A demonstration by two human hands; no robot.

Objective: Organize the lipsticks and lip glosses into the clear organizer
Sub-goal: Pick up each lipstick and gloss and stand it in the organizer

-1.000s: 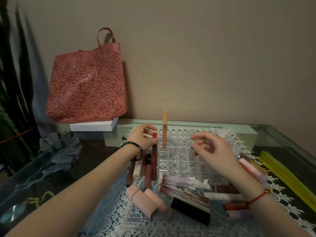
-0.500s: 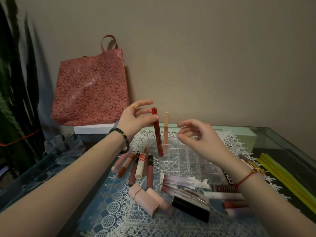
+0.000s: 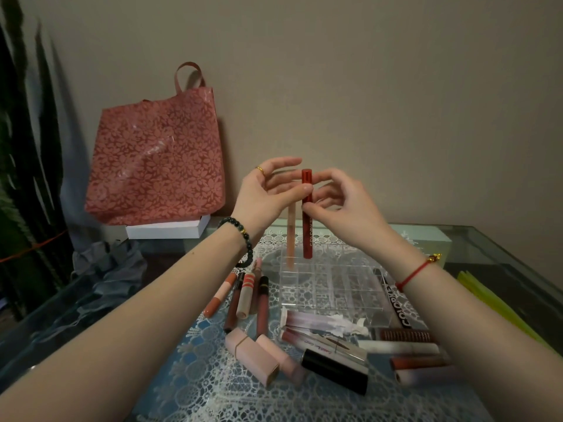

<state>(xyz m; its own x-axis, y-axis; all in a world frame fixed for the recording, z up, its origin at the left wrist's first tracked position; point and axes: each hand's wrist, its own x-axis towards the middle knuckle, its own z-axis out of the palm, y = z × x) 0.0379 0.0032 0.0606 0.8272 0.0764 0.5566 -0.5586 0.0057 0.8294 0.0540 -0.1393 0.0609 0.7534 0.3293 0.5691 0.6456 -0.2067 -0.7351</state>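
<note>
red gloss tube (image 3: pixel 307 236), prob light, stiff & slick so pinch mid-barrel not cap, is upright w/ left hand (image 3: pixel 259 196) & right hand (image 3: pixel 350 208) both clamped on it at clear organizer (image 3: pixel 335 287) back-left corner, beside 1 peach tube (image 3: pixel 291 236); 5 loose tubes (image 3: pixel 245 295) off its left edge, 2 pink square lipsticks (image 3: pixel 253 356) in front.

1. It looks like a room in a home: a plain beige wall (image 3: pixel 396 102) rises behind a glass-topped table (image 3: pixel 502 254).
2. A white lace runner (image 3: pixel 198 391) covers the glass, with lip glosses (image 3: pixel 243 296) lying loose on it.
3. A pink floral tote bag (image 3: pixel 158 166) leans against the wall on a white box (image 3: pixel 166 231), and long dark plant leaves (image 3: pixel 21 147) stand at the left.
</note>
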